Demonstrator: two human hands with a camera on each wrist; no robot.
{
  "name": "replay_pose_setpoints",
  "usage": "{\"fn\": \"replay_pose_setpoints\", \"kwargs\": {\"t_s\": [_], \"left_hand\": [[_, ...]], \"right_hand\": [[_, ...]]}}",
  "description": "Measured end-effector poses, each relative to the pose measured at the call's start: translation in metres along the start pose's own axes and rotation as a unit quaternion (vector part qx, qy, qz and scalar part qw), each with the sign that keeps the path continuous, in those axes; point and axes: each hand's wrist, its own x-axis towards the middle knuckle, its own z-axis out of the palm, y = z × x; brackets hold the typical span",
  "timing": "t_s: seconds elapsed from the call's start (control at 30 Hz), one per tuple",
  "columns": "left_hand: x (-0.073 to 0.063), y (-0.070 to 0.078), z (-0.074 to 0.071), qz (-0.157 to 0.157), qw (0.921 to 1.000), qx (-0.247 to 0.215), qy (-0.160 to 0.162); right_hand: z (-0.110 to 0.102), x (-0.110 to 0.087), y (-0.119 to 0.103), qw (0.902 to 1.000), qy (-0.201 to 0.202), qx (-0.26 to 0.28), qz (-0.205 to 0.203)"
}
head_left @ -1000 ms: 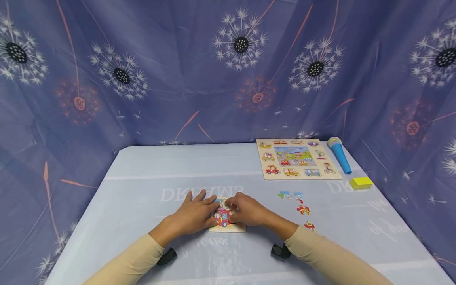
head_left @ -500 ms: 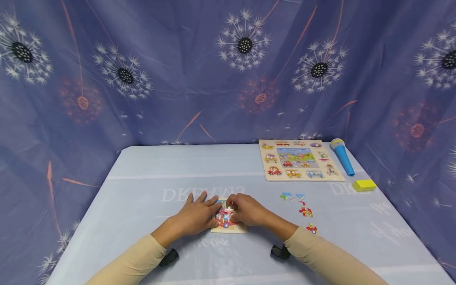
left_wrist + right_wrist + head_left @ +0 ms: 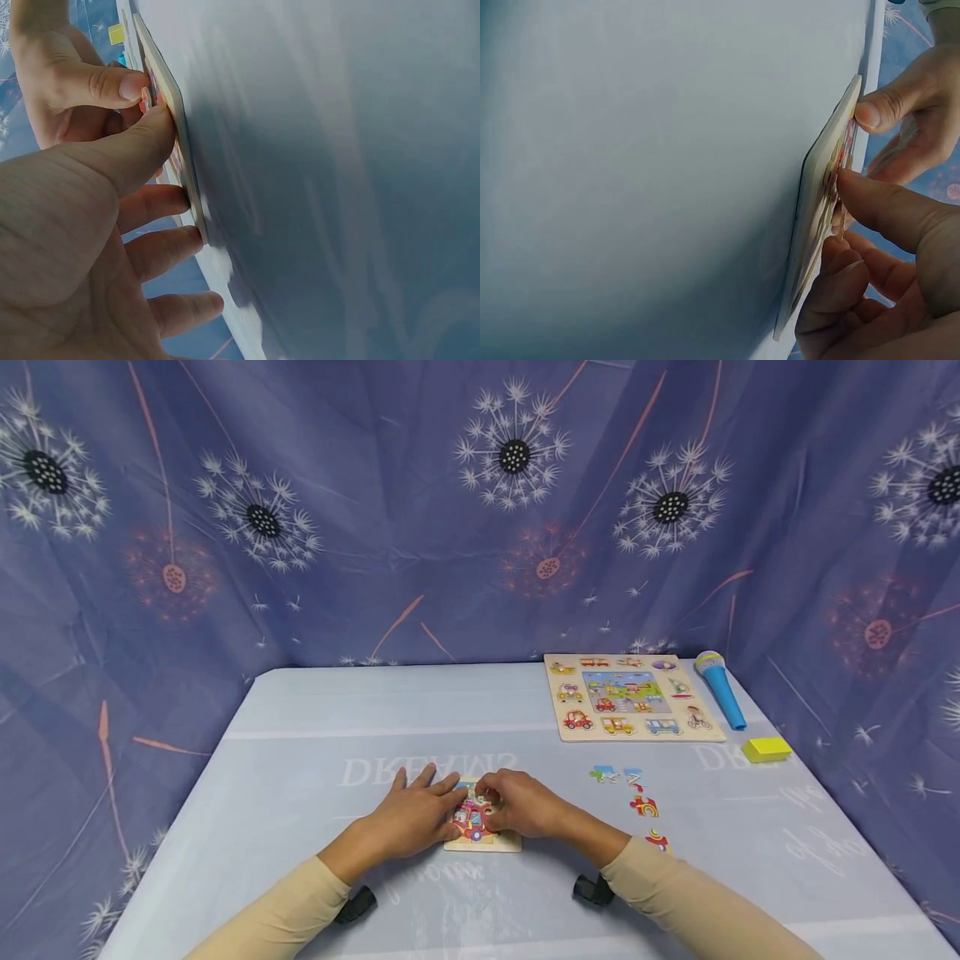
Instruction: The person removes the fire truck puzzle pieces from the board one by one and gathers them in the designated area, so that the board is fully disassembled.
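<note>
The left hand [image 3: 412, 812] rests at the left side of the small puzzle board [image 3: 482, 843], fingers extended and spread, thumb pressing on the board's near left area. The board lies flat on the light blue table [image 3: 300, 710], between the two hands, and carries a picture of a red vehicle. Above its right half, the puzzle piece [image 3: 145, 99] is pinched between the thumb and curled fingers of the right hand [image 3: 528, 803]; whether the piece is seated cannot be determined. To the right, toward the rear, lies a larger vehicle board [image 3: 626, 692]. Nearer the front, four loose pieces [image 3: 643, 807] lie apart from the small board. Next are a blue toy microphone [image 3: 723, 695] and, at the far right, a yellow block [image 3: 767, 749].
</note>
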Motion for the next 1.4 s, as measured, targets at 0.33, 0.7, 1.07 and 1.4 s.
{"fn": "replay_pose_setpoints", "kwargs": {"t_s": [0.33,0.7,1.07,1.4], "left_hand": [[-0.001,0.001,-0.002,0.001,1.0,0.003,0.002],[0.0,-0.002,-0.001,0.005,0.9999,0.012,0.006],[0.0,0.0,0.001,0.007,0.9999,0.008,0.012],[0.0,0.001,0.001,0.005,0.9999,0.013,0.009]], "right_hand": [[-0.005,-0.005,0.004,0.9998,0.015,0.01,-0.012],[-0.009,-0.005,0.009,0.9994,0.028,0.002,-0.02],[-0.039,-0.064,0.043,0.9979,0.046,0.043,0.019],[-0.074,-0.115,0.091,0.9884,0.09,-0.028,0.119]]}}
